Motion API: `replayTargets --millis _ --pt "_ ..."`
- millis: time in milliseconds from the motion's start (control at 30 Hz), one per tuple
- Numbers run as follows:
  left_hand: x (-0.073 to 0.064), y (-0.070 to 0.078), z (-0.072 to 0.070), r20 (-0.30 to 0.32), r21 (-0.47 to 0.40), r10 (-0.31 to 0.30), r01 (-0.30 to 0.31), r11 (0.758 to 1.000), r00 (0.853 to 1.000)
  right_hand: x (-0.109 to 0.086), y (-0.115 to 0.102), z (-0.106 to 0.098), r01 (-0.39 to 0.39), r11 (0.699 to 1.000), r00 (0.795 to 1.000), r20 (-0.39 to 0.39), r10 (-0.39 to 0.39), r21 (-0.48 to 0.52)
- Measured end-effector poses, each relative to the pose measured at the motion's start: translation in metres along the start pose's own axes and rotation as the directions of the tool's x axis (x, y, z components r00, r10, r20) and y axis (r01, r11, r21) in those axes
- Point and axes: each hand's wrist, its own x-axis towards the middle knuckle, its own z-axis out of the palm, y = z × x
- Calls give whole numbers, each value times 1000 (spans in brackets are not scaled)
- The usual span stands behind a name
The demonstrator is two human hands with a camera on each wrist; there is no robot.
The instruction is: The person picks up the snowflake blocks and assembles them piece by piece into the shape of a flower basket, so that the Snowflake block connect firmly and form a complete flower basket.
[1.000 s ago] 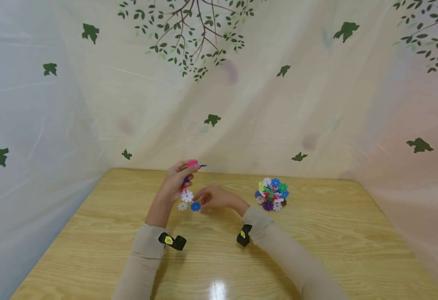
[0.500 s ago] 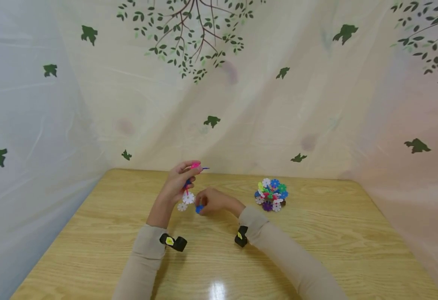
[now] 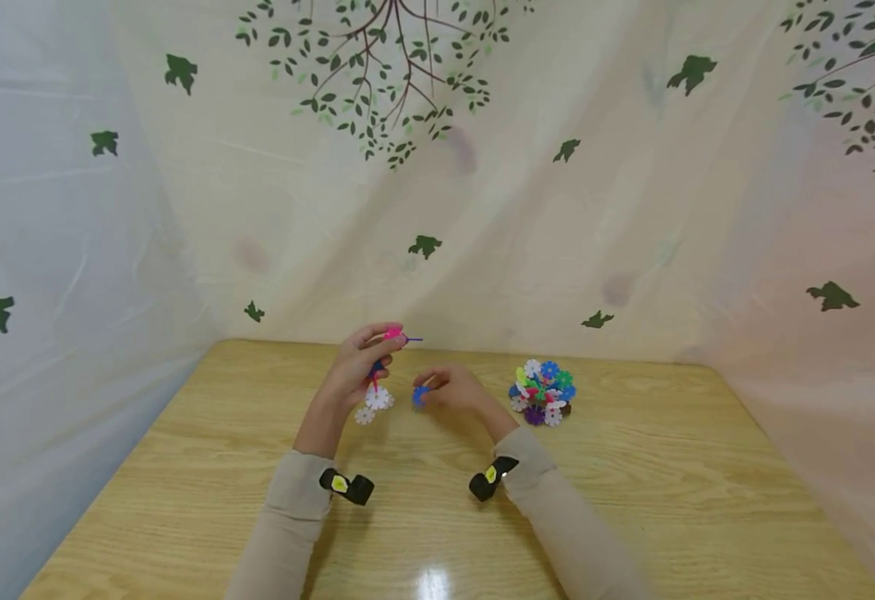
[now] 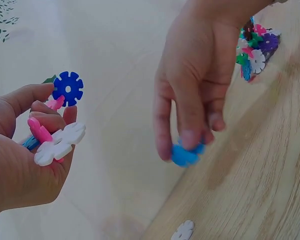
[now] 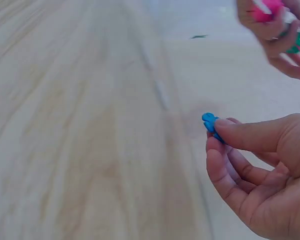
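My left hand point(image 3: 349, 367) grips a joined cluster of flower-shaped plastic discs, raised above the table's far left part. In the left wrist view, a dark blue disc point(image 4: 74, 99) stands out at the cluster's tip, beside pink pieces. A white disc point(image 4: 59, 146) joins a pink disc point(image 4: 40, 131) nearer the palm. The fingers hide part of the cluster. My right hand point(image 3: 458, 392) pinches a single lighter blue disc point(image 5: 210, 123) between thumb and fingers, apart from the cluster. Below the left hand, a loose white disc point(image 3: 365, 415) lies on the wooden table.
A pile of flower discs point(image 3: 542, 393) in several colours sits to the right of my right hand. Behind the table point(image 3: 422, 533) hangs a pale curtain point(image 3: 482, 275) printed with leaves and branches. Each sleeve carries a black wrist camera point(image 3: 346, 485).
My right hand has picked the blue disc up from beside the white one and moved it right. The left hand has shifted slightly, still holding its cluster.
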Motion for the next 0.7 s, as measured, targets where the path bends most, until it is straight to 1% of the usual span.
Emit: replayTargets --millis 67,133,233,333,400,467,700 --pt "1 -1 0 -3 -1 -3 3 1000 1000 -2 -5 -5 -3 996 997 -71 10 90" --pt "1 -1 0 -4 -1 -6 6 1000 1000 -5 -13 -8 23 980 987 -157 8 196" --pt "1 -2 0 -2 -8 -11 11 1000 1000 -7 -24 -12 105 939 956 -294 -4 328" --pt "1 -3 1 3 -8 -12 12 1000 1000 -9 -34 -14 193 883 923 -385 -15 427" --pt "1 -4 2 4 -7 -11 11 1000 1000 -10 -39 -15 226 858 909 -416 -17 460" --pt "1 -4 2 5 -8 -13 13 1000 1000 -11 -43 -15 243 846 903 -430 -18 474" --pt "2 -7 5 2 -3 -25 25 1000 1000 -13 -49 -14 234 854 901 -434 -11 465"
